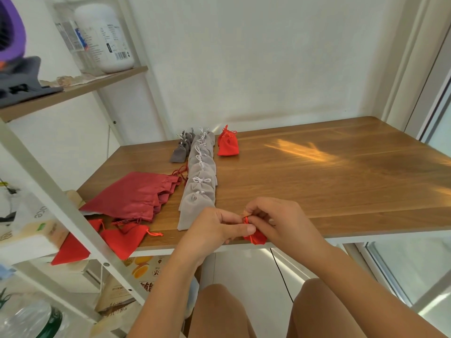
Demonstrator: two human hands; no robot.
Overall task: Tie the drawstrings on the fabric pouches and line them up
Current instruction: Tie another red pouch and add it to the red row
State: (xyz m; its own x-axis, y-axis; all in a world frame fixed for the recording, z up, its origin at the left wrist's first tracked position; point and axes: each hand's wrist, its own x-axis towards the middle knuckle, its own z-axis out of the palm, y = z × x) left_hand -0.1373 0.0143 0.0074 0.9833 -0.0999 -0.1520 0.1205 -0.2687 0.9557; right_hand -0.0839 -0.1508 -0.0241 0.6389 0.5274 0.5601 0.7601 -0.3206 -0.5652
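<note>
Red fabric pouch point(255, 237) looks limp, light; left hand point(214, 230) and right hand point(277, 219) pinch its thin drawstring point(246, 219) by the neck

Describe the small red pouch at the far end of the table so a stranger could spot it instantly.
On the wooden table, follow the row of light grey pouches to its far end by the white wall. Just right of that end lies a small bright red pouch. Its neighbours are all grey; other red pouches lie at the near edge.
</note>
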